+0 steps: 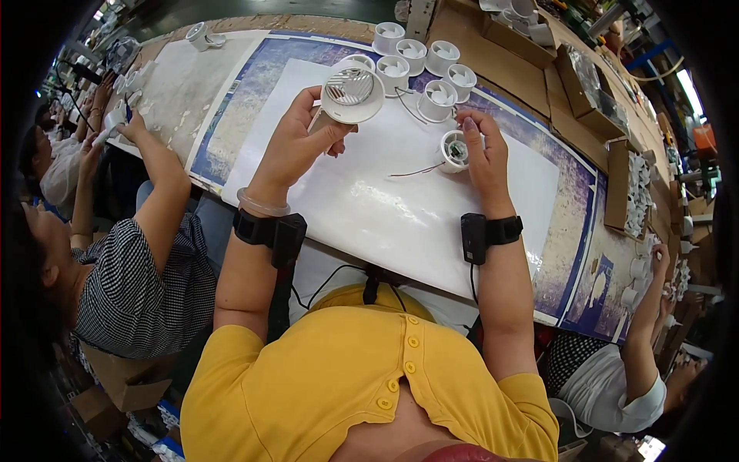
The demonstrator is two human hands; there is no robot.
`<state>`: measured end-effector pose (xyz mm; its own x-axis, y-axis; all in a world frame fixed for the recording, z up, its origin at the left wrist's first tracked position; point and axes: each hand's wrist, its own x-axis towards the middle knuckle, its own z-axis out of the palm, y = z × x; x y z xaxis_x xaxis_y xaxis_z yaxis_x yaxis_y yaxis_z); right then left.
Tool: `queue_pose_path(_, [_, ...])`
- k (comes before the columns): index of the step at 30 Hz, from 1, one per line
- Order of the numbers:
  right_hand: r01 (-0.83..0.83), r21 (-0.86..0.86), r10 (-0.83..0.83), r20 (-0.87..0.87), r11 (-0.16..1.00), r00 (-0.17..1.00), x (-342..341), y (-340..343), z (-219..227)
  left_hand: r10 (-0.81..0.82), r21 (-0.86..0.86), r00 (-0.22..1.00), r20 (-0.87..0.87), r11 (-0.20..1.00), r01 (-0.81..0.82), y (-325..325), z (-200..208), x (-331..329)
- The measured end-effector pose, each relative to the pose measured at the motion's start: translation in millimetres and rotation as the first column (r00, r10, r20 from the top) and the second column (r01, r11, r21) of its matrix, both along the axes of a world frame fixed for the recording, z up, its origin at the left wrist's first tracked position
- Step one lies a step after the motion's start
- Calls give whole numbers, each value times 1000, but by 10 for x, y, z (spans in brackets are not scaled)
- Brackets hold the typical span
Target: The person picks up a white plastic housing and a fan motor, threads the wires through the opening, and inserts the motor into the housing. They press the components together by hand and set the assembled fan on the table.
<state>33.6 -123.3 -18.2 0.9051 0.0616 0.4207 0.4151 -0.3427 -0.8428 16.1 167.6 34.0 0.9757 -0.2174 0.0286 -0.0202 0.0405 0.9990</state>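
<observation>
Raised over the left of the white sheet, my left hand grips a white round grille cover with a wide flange and slanted slats. Its open face is turned up toward me. My right hand is closed, thumb and forefinger bent close together; what they pinch, if anything, is too small to make out. Against the thumb's left side is a short white cylinder with a circuit board inside and thin reddish wires trailing left. Beyond my hands stand several white fan units, blades facing up; one is partly hidden behind the grille cover.
A glossy white sheet covers the worn blue-edged table. Cardboard boxes of white parts line the right side. Co-workers sit at left and right. A lone white unit stands at far left.
</observation>
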Motion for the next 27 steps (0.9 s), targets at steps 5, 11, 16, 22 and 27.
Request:
queue_pose_path(5, [14, -2, -14, 9, 1000, 1000, -9, 13, 20, -52, 23, 998, 30, 998, 51, -130, -49, -2])
queue_pose_path(11, [21, 12, -21, 22, 1000, 1000, -12, 5, 36, -200, -327, 978, -62, 930, 169, -170, -107, 31])
queue_pose_path(16, [24, 26, -24, 18, 999, 1000, -5, 7, 43, -4, -70, 1000, 4, 998, 4, -224, -135, 57])
queue_pose_path(22, [73, 27, -75, 85, 997, 994, 46, -22, -27, -132, 360, 384, 914, 700, -617, -240, -196, 161])
queue_pose_path(27, [86, 28, -88, 91, 996, 992, 55, -41, -55, -351, 841, 784, 512, 389, -376, -231, -7, 36])
